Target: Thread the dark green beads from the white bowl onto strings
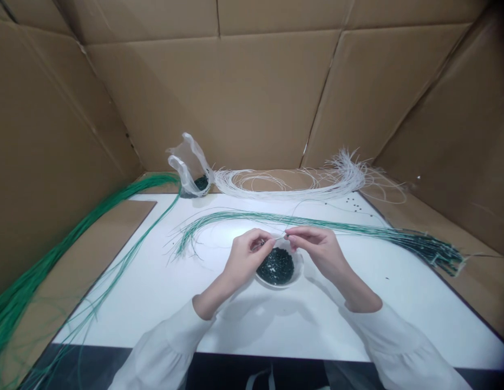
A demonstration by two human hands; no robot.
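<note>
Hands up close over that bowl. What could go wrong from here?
1. The thin strand pinched between the left hand and right hand looks fine enough to slip.
2. Both hands are close to the white bowl; a bump could spill its small dark pieces.
3. The green strands lie just beyond the hands and might snag.
</note>
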